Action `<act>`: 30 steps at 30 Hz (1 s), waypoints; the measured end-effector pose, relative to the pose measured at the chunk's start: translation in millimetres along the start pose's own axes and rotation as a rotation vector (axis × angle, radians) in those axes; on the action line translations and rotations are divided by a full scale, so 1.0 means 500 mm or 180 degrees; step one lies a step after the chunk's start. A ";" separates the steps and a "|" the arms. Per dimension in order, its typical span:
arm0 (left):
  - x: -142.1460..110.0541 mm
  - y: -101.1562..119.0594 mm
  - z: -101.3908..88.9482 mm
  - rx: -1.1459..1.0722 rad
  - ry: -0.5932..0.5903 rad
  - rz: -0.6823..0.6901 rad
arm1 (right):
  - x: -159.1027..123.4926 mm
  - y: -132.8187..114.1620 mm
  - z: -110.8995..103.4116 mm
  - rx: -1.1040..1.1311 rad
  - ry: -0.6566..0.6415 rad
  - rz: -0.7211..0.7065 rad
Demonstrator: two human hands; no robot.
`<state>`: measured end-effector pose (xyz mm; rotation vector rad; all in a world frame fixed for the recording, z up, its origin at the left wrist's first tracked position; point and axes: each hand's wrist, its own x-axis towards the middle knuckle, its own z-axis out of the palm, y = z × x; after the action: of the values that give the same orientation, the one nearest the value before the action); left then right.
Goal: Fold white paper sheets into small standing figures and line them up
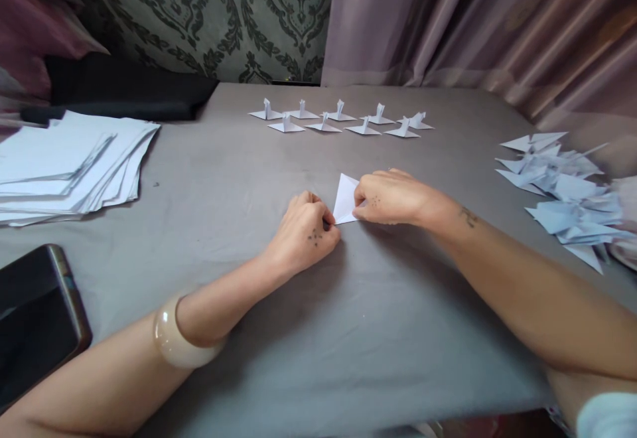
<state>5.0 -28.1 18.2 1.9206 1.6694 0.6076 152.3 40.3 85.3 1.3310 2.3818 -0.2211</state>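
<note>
A small folded piece of white paper point(344, 199) is between my two hands, above the middle of the grey-covered table point(279, 371). My left hand point(308, 232) pinches its lower left corner between thumb and forefinger. Curled over its right side, my right hand point(391, 198) grips the paper and hides much of it. Beyond my hands, several folded white paper figures point(324, 124) stand in two rows, each with flat pointed sides and an upright middle.
Stacked white paper sheets point(114, 166) lie at the left, before a folded black cloth point(124, 89). A phone point(40, 318) rests at the near left. More folded paper figures point(572, 189) are heaped at the right. Curtains point(388, 20) hang behind the table.
</note>
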 end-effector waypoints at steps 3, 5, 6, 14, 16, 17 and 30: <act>0.002 0.001 -0.004 -0.0006 -0.0041 -0.0009 | -0.001 0.005 0.005 0.0091 0.0003 -0.0003; 0.003 0.001 -0.004 -0.0011 -0.0067 -0.0024 | 0.000 0.008 0.007 0.0118 0.0031 -0.0005; 0.003 0.001 -0.004 -0.0018 -0.0074 -0.0023 | 0.001 0.009 0.008 0.0124 0.0041 -0.0009; 0.001 -0.012 0.007 0.0118 0.0054 0.0214 | -0.001 0.010 0.006 0.0204 -0.0004 0.0009; 0.000 -0.011 0.009 0.0182 0.0068 0.0230 | -0.001 0.010 0.005 0.0212 -0.0025 0.0034; 0.000 -0.010 0.009 0.0205 0.0073 0.0224 | -0.001 0.010 0.005 0.0212 -0.0030 0.0041; 0.010 -0.002 0.010 0.0119 0.0017 -0.0031 | 0.004 0.010 0.001 0.0188 -0.0198 0.0000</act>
<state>8.1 -23.5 13.5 1.9373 1.7037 0.5821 155.8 44.1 84.2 1.3308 2.3401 -0.3304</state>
